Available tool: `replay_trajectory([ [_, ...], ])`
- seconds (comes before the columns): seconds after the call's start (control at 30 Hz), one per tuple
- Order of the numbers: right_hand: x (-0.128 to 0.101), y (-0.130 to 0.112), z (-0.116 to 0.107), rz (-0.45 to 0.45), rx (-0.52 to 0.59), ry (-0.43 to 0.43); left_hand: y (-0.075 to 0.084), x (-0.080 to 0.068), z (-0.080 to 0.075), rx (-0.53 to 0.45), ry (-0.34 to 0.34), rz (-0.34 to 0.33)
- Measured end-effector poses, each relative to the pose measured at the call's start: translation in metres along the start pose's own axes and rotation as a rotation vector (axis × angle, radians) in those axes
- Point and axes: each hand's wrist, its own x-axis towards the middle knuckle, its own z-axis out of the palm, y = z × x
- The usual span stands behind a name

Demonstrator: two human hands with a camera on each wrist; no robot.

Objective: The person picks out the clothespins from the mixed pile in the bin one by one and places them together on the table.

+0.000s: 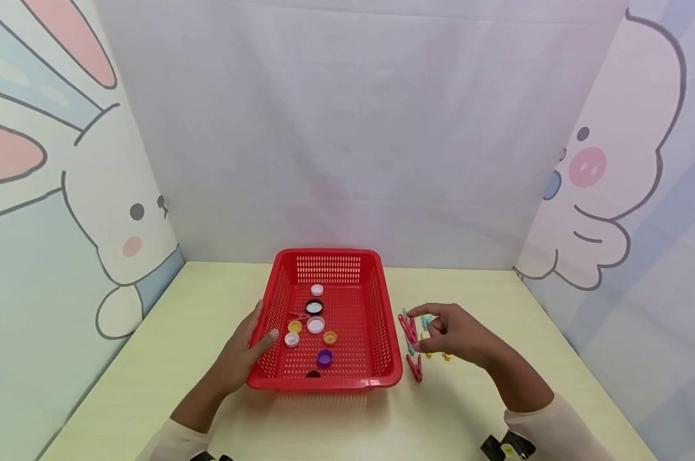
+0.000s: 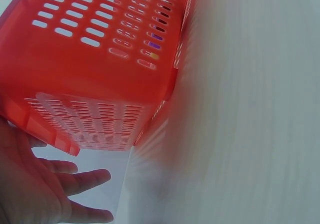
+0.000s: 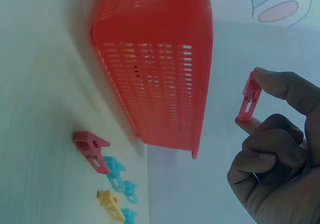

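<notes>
Right hand [image 1: 451, 333]: I read it as pinching a pink clothespin [image 3: 249, 102] between thumb and forefinger, the other fingers curled in; the peg hangs clear of the table, just to the right of the red basket [image 1: 382, 384].
Left hand [image 1: 245, 352]: fingers straight and relaxed, laid flat against the basket's left wall near the front corner; nothing is enclosed in it.
Held peg, position: in the head view it shows at [image 1: 407, 328], outside the basket, near its right rim and above the loose pegs.
Risk, slip: I judge the pinch to sit on one end of the peg only, so a small twist could drop it among the pegs below.
Risk, basket shift: the left hand only presses the wall; a knock from the right could slide the basket across the smooth table [image 1: 169, 333].
Risk, rim strike: the right wall stands between the peg and the basket floor; a low path would catch the rim.
Loose pegs: another pink one [image 1: 415, 368] lies near the front right corner; blue [image 3: 116, 170] and yellow [image 3: 111, 205] ones lie beside it.
Basket contents: several bottle caps, among them a purple cap [image 1: 324, 356] and a white cap [image 1: 315, 324], plus what appears to be a pink peg [image 1: 299, 315]; the view is too small to be sure.
Surroundings: cartoon-printed panels enclose the table on three sides.
</notes>
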Motion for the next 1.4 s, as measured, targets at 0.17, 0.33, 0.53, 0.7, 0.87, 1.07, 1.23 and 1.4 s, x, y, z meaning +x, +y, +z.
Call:
replay_trajectory([
  [0.17, -0.012, 0.019, -0.002, -0.007, 0.033, 0.012, 0.000, 0.000, 0.000, -0.011, -0.001, 0.001],
  [0.33, -0.023, 0.039, -0.003, 0.008, 0.082, 0.008, 0.001, 0.000, 0.001, -0.011, -0.001, 0.002],
  [0.53, -0.031, 0.057, -0.002, 0.049, 0.133, 0.013, 0.002, 0.000, 0.000, -0.003, 0.001, 0.002],
  [0.7, -0.032, 0.071, 0.002, 0.068, 0.162, 0.014, 0.002, 0.000, 0.000, -0.024, -0.007, 0.008],
  [0.87, -0.031, 0.078, 0.005, 0.091, 0.188, 0.024, 0.000, 0.000, 0.001, -0.035, -0.011, 0.015],
  [1.07, -0.028, 0.086, 0.014, 0.134, 0.162, 0.055, -0.001, 0.000, 0.001, -0.023, -0.008, 0.019],
  [1.23, -0.025, 0.092, 0.020, 0.139, 0.110, 0.082, -0.001, 0.001, 0.001, -0.013, -0.004, 0.022],
  [1.4, -0.026, 0.093, 0.021, 0.152, 0.067, 0.103, -0.002, 0.001, 0.001, -0.012, -0.002, 0.016],
])
